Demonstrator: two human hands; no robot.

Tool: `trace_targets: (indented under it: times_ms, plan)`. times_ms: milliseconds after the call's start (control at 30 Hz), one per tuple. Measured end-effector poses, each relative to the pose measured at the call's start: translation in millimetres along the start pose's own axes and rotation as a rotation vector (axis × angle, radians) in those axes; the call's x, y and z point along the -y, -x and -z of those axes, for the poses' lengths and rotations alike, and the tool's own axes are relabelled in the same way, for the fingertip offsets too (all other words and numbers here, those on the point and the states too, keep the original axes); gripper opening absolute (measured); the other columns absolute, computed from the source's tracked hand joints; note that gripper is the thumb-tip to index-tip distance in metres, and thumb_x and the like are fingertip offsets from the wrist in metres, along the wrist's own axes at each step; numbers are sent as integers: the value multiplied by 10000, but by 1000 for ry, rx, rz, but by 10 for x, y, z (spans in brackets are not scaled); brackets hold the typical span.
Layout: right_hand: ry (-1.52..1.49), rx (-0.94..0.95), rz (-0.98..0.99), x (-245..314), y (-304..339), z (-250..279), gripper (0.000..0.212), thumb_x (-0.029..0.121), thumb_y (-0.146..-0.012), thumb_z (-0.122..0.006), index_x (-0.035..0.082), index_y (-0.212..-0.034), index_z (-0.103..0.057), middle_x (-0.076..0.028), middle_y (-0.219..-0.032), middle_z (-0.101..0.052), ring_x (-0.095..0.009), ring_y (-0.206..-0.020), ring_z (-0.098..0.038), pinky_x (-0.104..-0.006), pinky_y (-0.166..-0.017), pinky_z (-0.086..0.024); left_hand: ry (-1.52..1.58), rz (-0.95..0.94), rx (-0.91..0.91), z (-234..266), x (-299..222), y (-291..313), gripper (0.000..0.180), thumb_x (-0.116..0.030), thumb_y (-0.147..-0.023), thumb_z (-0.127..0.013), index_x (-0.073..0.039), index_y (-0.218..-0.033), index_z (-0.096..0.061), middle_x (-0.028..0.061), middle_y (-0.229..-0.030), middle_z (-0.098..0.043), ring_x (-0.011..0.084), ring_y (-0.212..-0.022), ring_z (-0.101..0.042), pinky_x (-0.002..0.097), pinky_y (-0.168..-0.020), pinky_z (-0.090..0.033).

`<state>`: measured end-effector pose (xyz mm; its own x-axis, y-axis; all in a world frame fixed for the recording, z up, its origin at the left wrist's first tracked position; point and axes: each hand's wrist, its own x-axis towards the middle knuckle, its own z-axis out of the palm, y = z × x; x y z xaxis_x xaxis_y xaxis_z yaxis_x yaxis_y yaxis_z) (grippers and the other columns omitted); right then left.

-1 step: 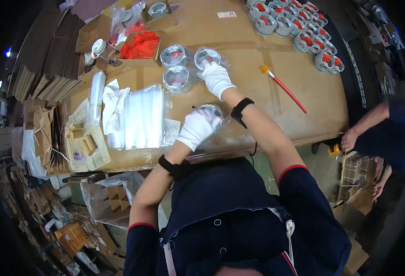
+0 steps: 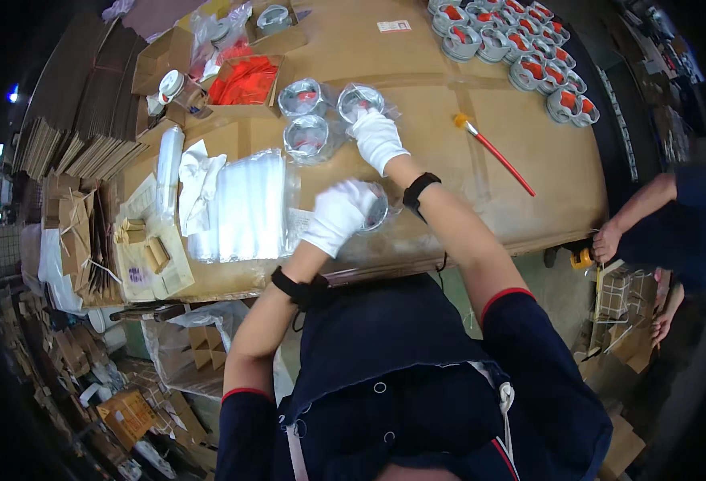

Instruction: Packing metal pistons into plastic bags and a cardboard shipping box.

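Note:
My gloved left hand (image 2: 341, 215) is a loose fist, slightly blurred, at the left rim of a near bagged piston (image 2: 378, 210); its fingertips are hidden. Farther off, my gloved right hand (image 2: 379, 139) has its fingers bunched in the mouth of another bagged piston (image 2: 360, 94), a round grey metal part with something red inside. To its left stand two more pistons in clear plastic, one behind (image 2: 301, 97) and one in front (image 2: 307, 138). A stack of clear plastic bags (image 2: 249, 204) lies left of my left hand.
A red-handled brush (image 2: 501, 160) lies on the cardboard-covered table (image 2: 529, 208). Several unbagged pistons (image 2: 527, 72) with orange inserts stand at the far right. A carton of orange-red pieces (image 2: 245, 82) sits at the back left. Another person's hand (image 2: 607, 242) is by the right edge.
My left hand has shifted slightly up and left, uncovering more of the near piston. My right hand has stayed almost still.

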<state>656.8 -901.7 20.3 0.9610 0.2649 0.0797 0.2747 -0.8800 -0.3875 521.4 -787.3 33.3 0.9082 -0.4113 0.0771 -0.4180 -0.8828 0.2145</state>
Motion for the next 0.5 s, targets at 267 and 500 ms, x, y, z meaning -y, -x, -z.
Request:
trace_targets:
  times_ms: [267,500]
  plan:
    - [105,269,215,-66,686,488,414,417,-812,-580,49,-970,-688,-195,-1024,-660,-327,-968,-632,-411,-881,-486,-261,37,-375,150,1134,-837,195,-129,-824,-546,-84,-992,-633,168,-969,-613,323,-854,-609,424,-746,-499]
    - [283,313,-25,282,1115,132,229,287,-756,-652,125,-893,-739,-113,-903,-704,-271,-845,-682,-418,-681,-540,2,175,-11,-72,1578,-1131,282,-174,-887,-506,-172,-1135,-642,174,-925,-659,342,-830,-632,423,-769,-503]
